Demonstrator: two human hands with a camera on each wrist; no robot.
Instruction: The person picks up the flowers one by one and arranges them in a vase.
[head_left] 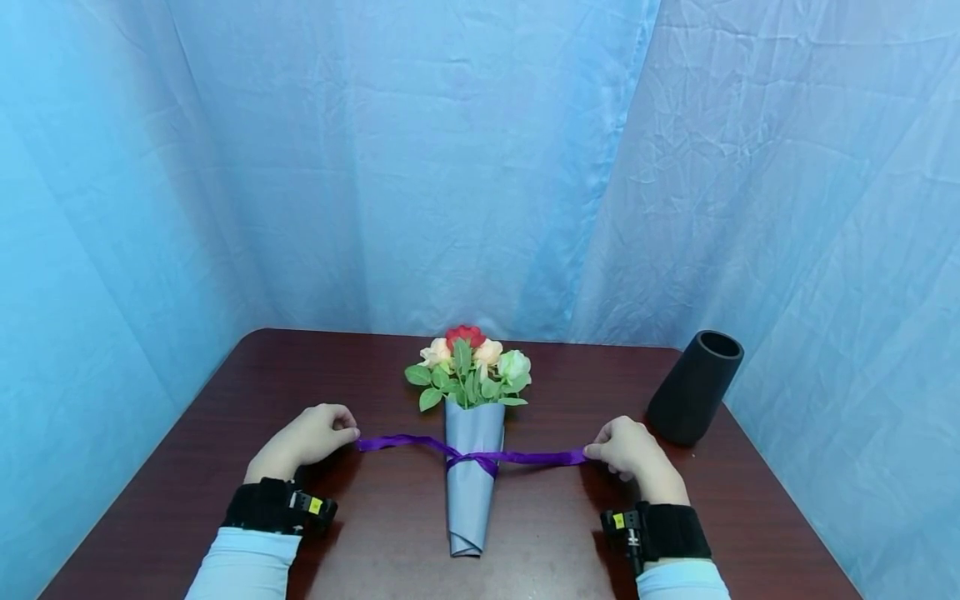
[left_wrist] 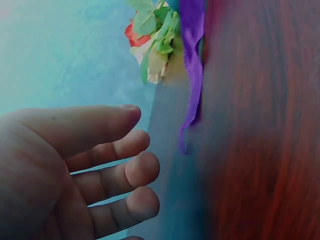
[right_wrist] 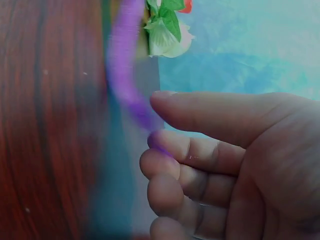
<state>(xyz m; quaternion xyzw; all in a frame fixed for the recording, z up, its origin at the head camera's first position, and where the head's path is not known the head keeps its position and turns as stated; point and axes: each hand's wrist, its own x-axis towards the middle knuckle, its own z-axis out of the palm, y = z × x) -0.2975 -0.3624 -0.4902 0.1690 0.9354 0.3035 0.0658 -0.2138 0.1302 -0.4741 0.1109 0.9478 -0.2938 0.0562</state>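
Note:
A wrapped bouquet (head_left: 472, 492) lies on the table, its blue-grey paper tied around the middle with a purple ribbon (head_left: 540, 457). Two ribbon tails stretch out sideways from the crossing. To the left, my left hand (head_left: 311, 437) is at one tail's end; in the left wrist view, its thumb and fingers are apart and the ribbon's tip (left_wrist: 185, 137) hangs clear of them. At the other tail, my right hand (head_left: 633, 450) has loosely bent fingers. In the right wrist view, the blurred tail (right_wrist: 125, 75) runs to the index fingertip, with a gap below the thumb.
Red, cream and pale green flowers (head_left: 513, 367) with leaves stick out of the wrap's far end. A black tapered vase (head_left: 690, 396) stands at the table's right edge. Blue cloth (head_left: 450, 167) hangs behind the dark brown table (head_left: 322, 375).

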